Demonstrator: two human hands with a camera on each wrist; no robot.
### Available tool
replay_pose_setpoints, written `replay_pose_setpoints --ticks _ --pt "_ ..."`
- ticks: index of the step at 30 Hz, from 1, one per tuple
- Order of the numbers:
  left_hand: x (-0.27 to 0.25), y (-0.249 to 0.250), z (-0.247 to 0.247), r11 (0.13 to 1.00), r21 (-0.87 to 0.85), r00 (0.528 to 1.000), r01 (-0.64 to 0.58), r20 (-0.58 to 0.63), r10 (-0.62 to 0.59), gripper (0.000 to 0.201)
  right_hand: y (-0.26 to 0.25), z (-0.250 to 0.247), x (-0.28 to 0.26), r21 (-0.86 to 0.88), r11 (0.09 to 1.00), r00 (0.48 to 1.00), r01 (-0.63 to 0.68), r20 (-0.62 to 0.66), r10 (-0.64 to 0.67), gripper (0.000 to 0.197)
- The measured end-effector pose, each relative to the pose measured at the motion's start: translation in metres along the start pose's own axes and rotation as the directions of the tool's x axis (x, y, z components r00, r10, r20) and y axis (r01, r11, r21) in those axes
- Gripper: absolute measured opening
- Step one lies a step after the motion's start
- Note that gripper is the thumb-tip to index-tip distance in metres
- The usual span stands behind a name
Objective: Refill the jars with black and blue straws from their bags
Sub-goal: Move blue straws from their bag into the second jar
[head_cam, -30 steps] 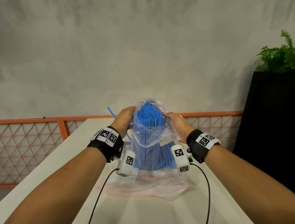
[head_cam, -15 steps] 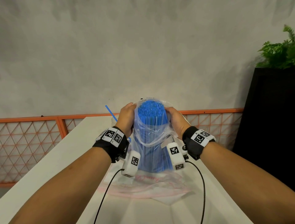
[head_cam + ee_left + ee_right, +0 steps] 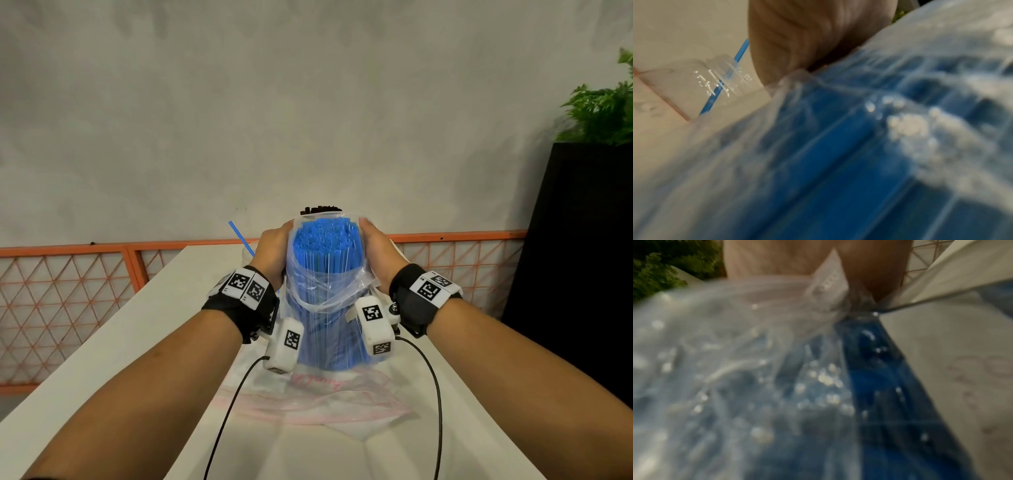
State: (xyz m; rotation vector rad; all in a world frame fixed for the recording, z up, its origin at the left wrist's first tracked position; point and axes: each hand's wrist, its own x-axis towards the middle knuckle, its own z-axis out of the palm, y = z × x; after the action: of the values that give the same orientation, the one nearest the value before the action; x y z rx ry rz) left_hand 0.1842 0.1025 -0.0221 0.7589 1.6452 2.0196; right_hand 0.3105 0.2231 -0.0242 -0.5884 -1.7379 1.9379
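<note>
Hands slid higher up the bag of blue straws, closing in around its mouth as the bundle stood upright.

The left hand [image 3: 272, 251] and right hand [image 3: 376, 253] clasped the clear bag [image 3: 329, 294] of blue straws [image 3: 323, 240] standing on the white table [image 3: 144, 329], fingers curled round its top. Behind it, black straws [image 3: 320, 209] already showed, while the left wrist view caught a jar [image 3: 715, 84] holding one blue straw, so its refill appeared barely begun. An empty bag [image 3: 315, 401] lay beneath.
</note>
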Motion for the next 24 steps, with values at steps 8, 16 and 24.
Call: replay_pose_setpoints --ticks 8,16,24 --pt "-0.001 -0.005 -0.007 0.989 0.145 1.000 0.011 -0.009 -0.010 0.017 0.002 -0.005 -0.006 -0.032 0.998 0.998 -0.054 -0.028 0.053 0.042" --pt "-0.004 -0.027 -0.024 0.753 0.596 0.958 -0.280 0.122 0.260 0.040 0.017 -0.012 -0.013 -0.230 0.972 0.997 -0.057 -0.064 0.043 0.045" --pt "-0.003 -0.041 -0.040 0.431 0.836 0.930 -0.339 0.228 0.288 0.026 0.040 -0.015 -0.007 -0.355 0.928 0.991 -0.116 -0.102 0.085 0.039"
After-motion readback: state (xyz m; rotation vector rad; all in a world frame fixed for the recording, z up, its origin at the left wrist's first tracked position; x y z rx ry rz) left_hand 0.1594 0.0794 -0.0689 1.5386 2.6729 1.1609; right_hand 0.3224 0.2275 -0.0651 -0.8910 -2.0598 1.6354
